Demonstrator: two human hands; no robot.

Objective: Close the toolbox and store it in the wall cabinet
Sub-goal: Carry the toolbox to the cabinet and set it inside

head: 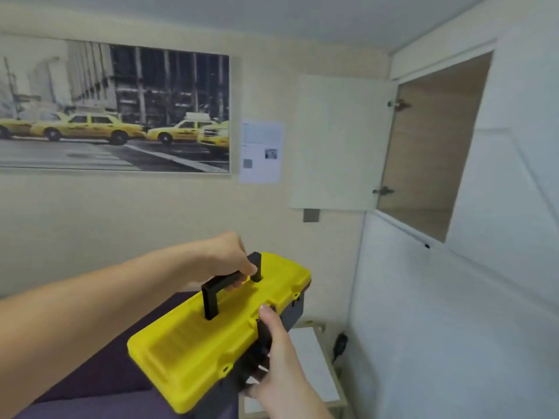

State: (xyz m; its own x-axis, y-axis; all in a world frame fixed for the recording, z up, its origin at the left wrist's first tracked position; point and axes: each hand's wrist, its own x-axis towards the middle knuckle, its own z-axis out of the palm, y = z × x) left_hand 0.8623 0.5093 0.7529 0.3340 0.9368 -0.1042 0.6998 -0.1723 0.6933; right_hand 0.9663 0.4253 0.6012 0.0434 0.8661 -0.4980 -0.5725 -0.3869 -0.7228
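toolbox (211, 337): yellow lid down, dark base; your left hand (225, 258) clamped on its black handle (223, 282), right hand (272, 343) gripping its front.

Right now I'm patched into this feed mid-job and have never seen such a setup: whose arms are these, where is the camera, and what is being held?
There is no machine here. One wide-angle camera sits on a person's head, looking forward and down, so the two bare arms are that person's own. The left hand grips the black carrying handle of a plastic toolbox with a yellow lid and dark grey body; the lid is down. The right hand is on the box's front side, thumb against the lid edge. Under the box lies a dark purple surface, with a small white table beside it. Up on the right, the white wall cabinet stands open, its door swung left, its inside bare in the part shown.
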